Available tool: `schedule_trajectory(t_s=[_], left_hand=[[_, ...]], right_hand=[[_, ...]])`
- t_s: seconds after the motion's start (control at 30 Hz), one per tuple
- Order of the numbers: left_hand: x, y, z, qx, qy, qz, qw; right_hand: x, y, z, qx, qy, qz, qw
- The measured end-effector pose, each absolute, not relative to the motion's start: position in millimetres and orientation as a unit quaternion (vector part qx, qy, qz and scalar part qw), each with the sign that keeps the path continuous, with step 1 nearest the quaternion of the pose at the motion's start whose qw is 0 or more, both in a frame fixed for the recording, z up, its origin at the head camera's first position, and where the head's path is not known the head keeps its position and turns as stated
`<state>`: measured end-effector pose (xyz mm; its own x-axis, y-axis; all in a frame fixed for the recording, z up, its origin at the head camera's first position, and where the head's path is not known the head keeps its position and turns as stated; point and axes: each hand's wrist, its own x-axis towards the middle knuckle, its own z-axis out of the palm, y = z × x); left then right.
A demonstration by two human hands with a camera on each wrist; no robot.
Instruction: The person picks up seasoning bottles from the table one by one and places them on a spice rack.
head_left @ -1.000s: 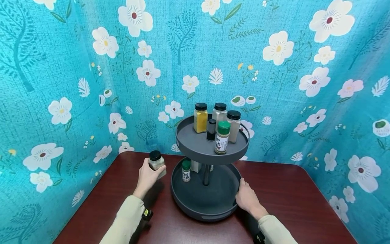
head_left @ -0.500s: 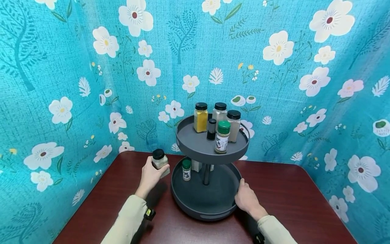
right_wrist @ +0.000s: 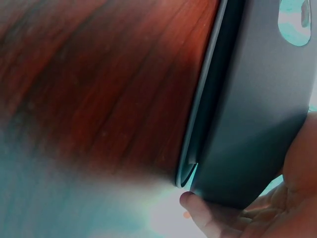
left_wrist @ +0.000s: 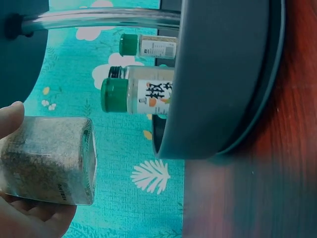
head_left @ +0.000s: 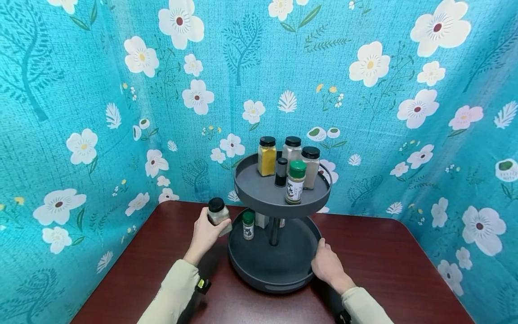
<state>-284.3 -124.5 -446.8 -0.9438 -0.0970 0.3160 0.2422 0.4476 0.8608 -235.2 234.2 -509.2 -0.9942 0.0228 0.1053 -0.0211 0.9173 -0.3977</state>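
Note:
My left hand (head_left: 203, 233) holds a clear spice jar (head_left: 220, 216) with a black lid, thumb on one side and fingers on the other. The jar is tilted, raised over the table just left of the grey two-tier turntable rack (head_left: 247, 272). Pale granules show through its glass (left_wrist: 47, 158) in the left wrist view. My right hand (head_left: 327, 261) grips the right side of the rack's lower tier. In the right wrist view its fingers (right_wrist: 200, 213) curl under the wall of that tier. On the lower tier, a green-capped shaker (head_left: 248, 226) stands at the left.
The upper tier (head_left: 267, 206) carries a yellow spice jar (head_left: 267, 157), two other black-lidded jars, a small dark bottle (head_left: 281, 173) and a green-capped shaker (head_left: 295, 184). More containers stand behind the lower tier's post (head_left: 274, 233). Floral fabric (head_left: 194, 135) hangs behind the red-brown table (head_left: 364, 252).
My left hand has carried the jar rightward, closer to the rack's lower tier. The right hand stays at the tier's side, and the rack looks unmoved.

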Motion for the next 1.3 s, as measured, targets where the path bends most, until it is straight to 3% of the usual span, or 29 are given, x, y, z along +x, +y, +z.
schedule_trajectory(t_s=[1.3], left_hand=[[-272,-83,-451,-0.132,-0.834,-0.52,0.13]], right_hand=[[-227,228,-507,-0.003,-0.978,0.194,0.078]])
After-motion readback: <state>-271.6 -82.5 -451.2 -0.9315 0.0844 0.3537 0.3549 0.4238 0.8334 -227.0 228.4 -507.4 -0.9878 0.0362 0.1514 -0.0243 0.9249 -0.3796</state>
